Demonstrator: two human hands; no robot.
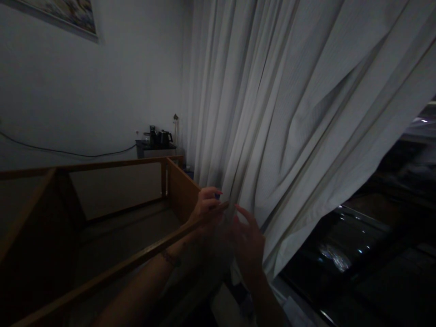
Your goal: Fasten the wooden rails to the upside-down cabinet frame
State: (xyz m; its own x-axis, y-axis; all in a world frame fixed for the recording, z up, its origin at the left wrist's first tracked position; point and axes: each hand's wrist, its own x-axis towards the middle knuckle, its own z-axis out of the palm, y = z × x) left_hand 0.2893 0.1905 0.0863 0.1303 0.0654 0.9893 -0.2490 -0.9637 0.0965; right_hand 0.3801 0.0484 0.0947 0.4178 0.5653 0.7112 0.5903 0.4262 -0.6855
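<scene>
White curtain (289,136), folds running top to bottom, is gripped by the curled left hand (207,208), right hand (249,243) held just beside, fingers spread.

A dim room with a pale wall (102,91), a framed picture (61,13), a wooden frame (179,186) and a kettle (165,137) on a stand (156,152).

Two bare forearms reach forward and up from the bottom edge, close together in dim light. The left hand (207,210) is the higher one, its wrist bent and its fingers curled in against the thumb in a closed pinch. The right hand (250,243) is just beside and below it, its back to the camera and its fingers loosely spread, pointing up and left.
</scene>
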